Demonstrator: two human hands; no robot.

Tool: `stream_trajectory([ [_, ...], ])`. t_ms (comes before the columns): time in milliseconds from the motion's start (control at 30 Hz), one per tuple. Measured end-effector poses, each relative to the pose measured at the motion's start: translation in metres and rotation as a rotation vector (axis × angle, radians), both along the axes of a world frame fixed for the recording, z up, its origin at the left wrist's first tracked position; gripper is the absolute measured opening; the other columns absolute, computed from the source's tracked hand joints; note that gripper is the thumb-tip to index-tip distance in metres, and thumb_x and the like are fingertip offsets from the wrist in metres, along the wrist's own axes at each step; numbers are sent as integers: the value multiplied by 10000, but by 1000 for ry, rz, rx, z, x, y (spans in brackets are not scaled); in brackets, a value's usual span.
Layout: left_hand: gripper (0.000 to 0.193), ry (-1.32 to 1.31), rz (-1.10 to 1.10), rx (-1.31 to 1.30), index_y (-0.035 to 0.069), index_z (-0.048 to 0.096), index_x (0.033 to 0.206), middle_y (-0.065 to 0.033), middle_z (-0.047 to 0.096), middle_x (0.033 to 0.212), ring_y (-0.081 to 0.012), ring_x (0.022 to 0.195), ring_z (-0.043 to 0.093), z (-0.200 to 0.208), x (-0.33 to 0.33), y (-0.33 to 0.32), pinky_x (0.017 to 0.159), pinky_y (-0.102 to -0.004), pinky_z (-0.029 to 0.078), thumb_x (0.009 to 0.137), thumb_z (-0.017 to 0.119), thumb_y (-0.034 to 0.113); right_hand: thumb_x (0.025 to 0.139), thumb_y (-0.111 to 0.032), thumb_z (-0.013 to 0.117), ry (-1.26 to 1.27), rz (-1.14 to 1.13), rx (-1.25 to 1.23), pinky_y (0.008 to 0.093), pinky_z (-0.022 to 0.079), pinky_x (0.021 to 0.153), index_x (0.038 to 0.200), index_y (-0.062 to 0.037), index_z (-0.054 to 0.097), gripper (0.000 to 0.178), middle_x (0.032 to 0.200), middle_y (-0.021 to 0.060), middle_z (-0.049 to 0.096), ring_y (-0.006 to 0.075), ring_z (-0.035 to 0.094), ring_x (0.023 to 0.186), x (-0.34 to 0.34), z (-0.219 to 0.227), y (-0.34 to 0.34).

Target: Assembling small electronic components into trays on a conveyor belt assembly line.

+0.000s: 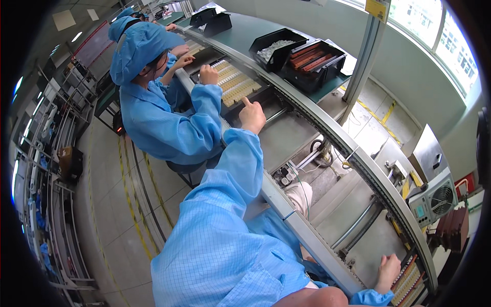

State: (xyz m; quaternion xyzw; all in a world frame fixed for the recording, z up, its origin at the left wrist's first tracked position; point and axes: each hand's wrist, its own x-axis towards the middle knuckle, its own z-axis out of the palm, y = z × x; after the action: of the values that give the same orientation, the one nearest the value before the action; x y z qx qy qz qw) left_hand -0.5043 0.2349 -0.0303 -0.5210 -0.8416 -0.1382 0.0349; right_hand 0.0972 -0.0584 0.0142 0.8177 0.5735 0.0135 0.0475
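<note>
My left hand [252,117] reaches out over the conveyor frame. Its index finger points at the near edge of a tray of cream and yellow small parts in rows [238,88], and the other fingers are curled; I see nothing held in it. At the lower right, my right hand [388,270] is closed beside a second tray of cream and reddish-brown strips [408,282], partly cut off by the rim of the picture. What its fingers hold, if anything, is hidden. A co-worker's hand [208,75] rests over the far side of the first tray.
A person in blue cap and smock [163,120] sits at the left of the conveyor [327,128]. Beyond it stand black bins with white parts [274,49] and reddish-brown strips [313,59]. A fan-fitted device [434,198] stands at right; a metal post [364,56] rises behind.
</note>
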Motion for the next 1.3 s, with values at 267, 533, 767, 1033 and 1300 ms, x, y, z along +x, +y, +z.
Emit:
stream_trajectory([
  [267,184,-108,-146,-10,66,677,977,-269,493,1201,-411,871,680,17,42,-48,802,-468,569,818,666,159,847,-230,719,397,326,67,446,513,733,926,-29,693,218,783,164,680,363,658,796,-95,7,44],
  [533,153,-231,-595,-65,131,670,946,-136,552,1155,-366,958,644,33,144,-144,834,-449,541,793,665,129,847,-215,711,471,470,1,439,515,733,934,-21,693,214,772,154,678,344,656,791,-114,9,29],
  [767,254,-390,-916,-38,147,678,946,-130,566,1160,-356,939,644,34,230,-191,787,-451,536,781,572,-15,846,-204,715,483,410,12,435,516,721,934,-18,690,207,770,154,677,344,658,776,-94,10,7],
  [1033,221,-534,-1225,-117,119,659,985,-220,534,1226,-410,820,669,33,325,-234,743,-487,552,783,628,37,893,-139,672,572,314,242,397,500,645,987,-7,691,162,762,180,666,318,655,686,-70,22,-7],
  [1300,325,-785,-1618,-203,101,596,1107,-238,494,1257,-437,830,638,23,396,-256,736,-495,542,787,643,77,939,-84,603,509,280,587,377,501,638,997,-5,691,132,811,159,666,280,656,706,-57,29,8],
])
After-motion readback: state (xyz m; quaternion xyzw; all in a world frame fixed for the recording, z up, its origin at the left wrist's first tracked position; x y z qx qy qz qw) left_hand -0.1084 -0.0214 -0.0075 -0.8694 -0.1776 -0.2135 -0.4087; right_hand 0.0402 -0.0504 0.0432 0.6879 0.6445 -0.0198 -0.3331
